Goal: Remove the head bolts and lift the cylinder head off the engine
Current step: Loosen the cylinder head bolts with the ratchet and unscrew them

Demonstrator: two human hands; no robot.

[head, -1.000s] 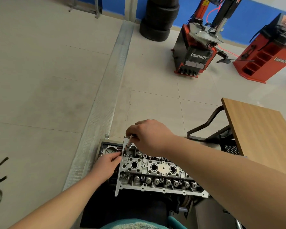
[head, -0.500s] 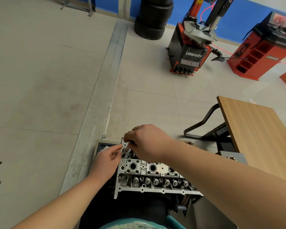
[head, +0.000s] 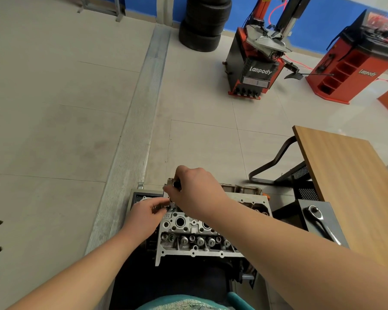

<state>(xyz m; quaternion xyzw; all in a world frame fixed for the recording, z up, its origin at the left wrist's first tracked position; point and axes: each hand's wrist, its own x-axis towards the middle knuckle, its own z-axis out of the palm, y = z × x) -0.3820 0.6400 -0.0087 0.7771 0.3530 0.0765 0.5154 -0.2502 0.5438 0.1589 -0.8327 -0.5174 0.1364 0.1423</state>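
Note:
The grey aluminium cylinder head sits on the engine block, low in the middle of the view, with its valve springs and plug wells showing. My right hand hovers over the head's far left corner, fingers pinched on a small metal head bolt whose shank is hidden. My left hand grips the left end of the head, its fingertips just under my right hand.
A ratchet wrench lies on a grey tray right of the engine. A wooden table stands further right. A tyre changer, a red wheel balancer and stacked tyres stand far off. A metal floor channel runs on the left.
My right hand has lifted a little from the head's far left corner with the bolt. My left fingertips have slid up toward that corner. The view has tilted.

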